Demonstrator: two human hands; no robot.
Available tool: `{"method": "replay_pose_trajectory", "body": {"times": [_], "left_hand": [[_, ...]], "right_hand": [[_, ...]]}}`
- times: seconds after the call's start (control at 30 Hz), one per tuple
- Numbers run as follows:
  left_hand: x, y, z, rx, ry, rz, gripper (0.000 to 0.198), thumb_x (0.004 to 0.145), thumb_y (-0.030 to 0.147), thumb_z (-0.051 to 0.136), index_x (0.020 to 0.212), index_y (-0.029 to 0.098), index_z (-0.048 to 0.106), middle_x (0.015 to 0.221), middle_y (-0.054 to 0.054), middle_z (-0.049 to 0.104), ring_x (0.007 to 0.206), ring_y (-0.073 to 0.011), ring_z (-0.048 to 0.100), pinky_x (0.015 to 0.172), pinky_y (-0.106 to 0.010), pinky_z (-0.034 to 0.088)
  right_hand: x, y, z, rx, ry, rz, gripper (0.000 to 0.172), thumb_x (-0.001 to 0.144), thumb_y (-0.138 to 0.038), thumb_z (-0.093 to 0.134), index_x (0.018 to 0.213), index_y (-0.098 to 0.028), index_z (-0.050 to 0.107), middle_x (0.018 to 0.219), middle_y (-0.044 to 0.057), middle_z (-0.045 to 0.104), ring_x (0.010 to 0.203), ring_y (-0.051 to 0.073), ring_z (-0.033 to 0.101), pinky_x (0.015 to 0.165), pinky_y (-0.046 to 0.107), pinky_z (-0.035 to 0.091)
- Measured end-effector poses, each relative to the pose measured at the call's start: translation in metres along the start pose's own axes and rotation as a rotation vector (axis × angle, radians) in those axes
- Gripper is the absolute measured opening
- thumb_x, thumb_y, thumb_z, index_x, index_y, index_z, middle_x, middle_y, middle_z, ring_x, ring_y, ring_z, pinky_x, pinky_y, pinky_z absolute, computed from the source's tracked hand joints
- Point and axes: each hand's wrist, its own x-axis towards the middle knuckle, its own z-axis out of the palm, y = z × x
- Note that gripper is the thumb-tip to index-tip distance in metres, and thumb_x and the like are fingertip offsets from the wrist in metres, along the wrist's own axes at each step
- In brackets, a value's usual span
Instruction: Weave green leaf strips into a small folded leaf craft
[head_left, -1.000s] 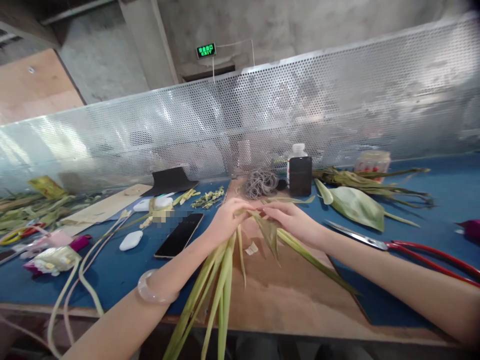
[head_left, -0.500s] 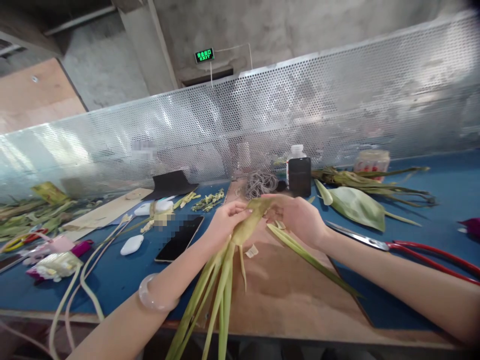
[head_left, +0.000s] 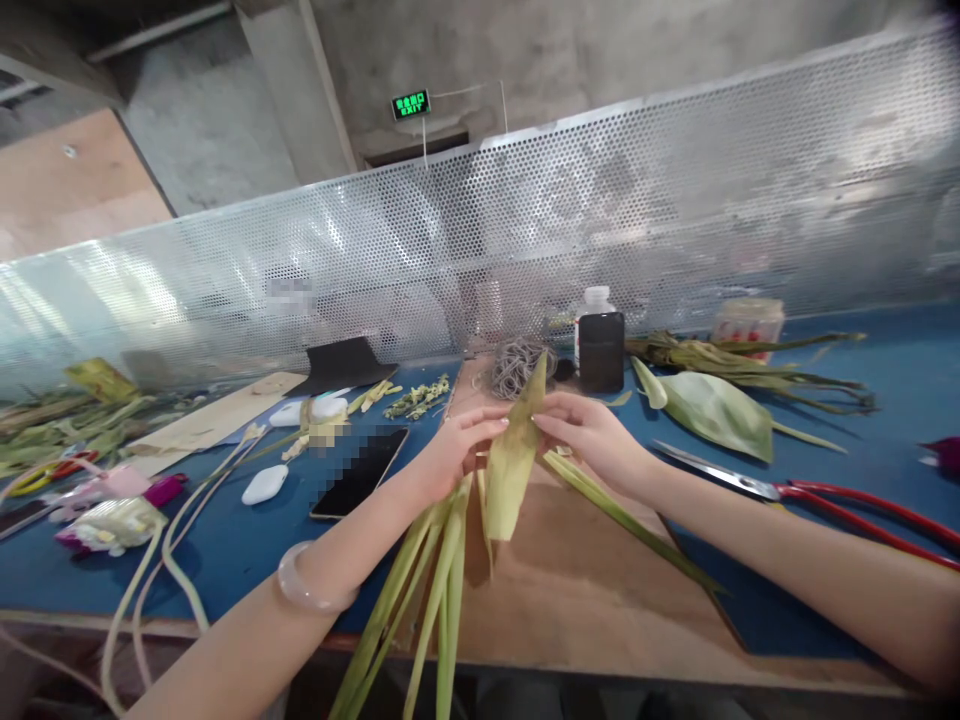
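Note:
A broad yellow-green dried leaf (head_left: pixel 515 465) stands tilted between my hands, its pointed tip up and its cut end down. My left hand (head_left: pixel 463 447) pinches it at the left side, and long narrow leaf strips (head_left: pixel 439 570) hang from under that hand past the table's front edge. With thumb and fingers closed, my right hand (head_left: pixel 589 430) grips the leaf's right edge near the top. Another green strip (head_left: pixel 630 520) lies on the brown board (head_left: pixel 570 610) below my right forearm.
Red-handled scissors (head_left: pixel 757 487) lie beside my right forearm. Behind my hands are a coil of grey cord (head_left: pixel 521 367), a bottle (head_left: pixel 598 345) and a wide green leaf (head_left: pixel 720 412). At left lie a phone (head_left: pixel 364 475), a white case (head_left: pixel 265 484) and pale cords (head_left: pixel 176 560).
The broad leaf has turned from slanting across my hands to near upright, with its tip up and its flat face showing. My right hand has shifted its hold to the leaf's upper edge.

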Motion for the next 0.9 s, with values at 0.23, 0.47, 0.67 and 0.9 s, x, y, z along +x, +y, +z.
{"method": "replay_pose_trajectory", "body": {"times": [0.23, 0.47, 0.67, 0.9], "left_hand": [[0.0021, -0.0016, -0.0055, -0.086, -0.062, -0.014, 0.014, 0.069, 0.018, 0.071, 0.079, 0.016, 0.062, 0.072, 0.001, 0.062, 0.062, -0.0102, 0.06, 0.063, -0.025, 0.048], [0.0046, -0.0046, -0.0081, -0.124, -0.093, -0.058, 0.016, 0.07, 0.017, 0.071, 0.076, 0.015, 0.057, 0.071, 0.0, 0.062, 0.063, -0.0107, 0.062, 0.065, -0.027, 0.05], [0.003, -0.0029, -0.0089, -0.156, -0.182, -0.08, 0.033, 0.065, 0.008, 0.072, 0.095, 0.018, 0.062, 0.09, -0.004, 0.066, 0.077, -0.0139, 0.065, 0.075, -0.028, 0.051], [0.0012, -0.0014, -0.0064, -0.177, -0.212, -0.083, 0.037, 0.064, 0.006, 0.072, 0.098, 0.019, 0.061, 0.09, -0.004, 0.066, 0.076, -0.0138, 0.064, 0.067, -0.025, 0.051]], "right_hand": [[-0.0005, 0.0026, 0.0019, 0.042, -0.03, 0.09, 0.017, 0.078, -0.024, 0.059, 0.093, -0.017, 0.054, 0.069, 0.002, 0.065, 0.054, 0.014, 0.061, 0.051, 0.028, 0.053], [-0.0008, 0.0009, 0.0007, 0.026, 0.035, 0.081, 0.022, 0.074, -0.022, 0.063, 0.094, -0.017, 0.055, 0.078, 0.001, 0.063, 0.061, 0.011, 0.06, 0.052, 0.023, 0.05], [-0.0009, 0.0021, 0.0022, 0.006, 0.047, 0.054, 0.023, 0.073, -0.029, 0.065, 0.091, -0.019, 0.054, 0.079, 0.0, 0.062, 0.054, 0.01, 0.057, 0.043, 0.022, 0.047], [-0.002, 0.0041, 0.0004, -0.056, 0.075, 0.006, 0.023, 0.075, -0.033, 0.063, 0.091, -0.02, 0.051, 0.078, -0.001, 0.061, 0.041, 0.008, 0.052, 0.032, 0.021, 0.044]]}}
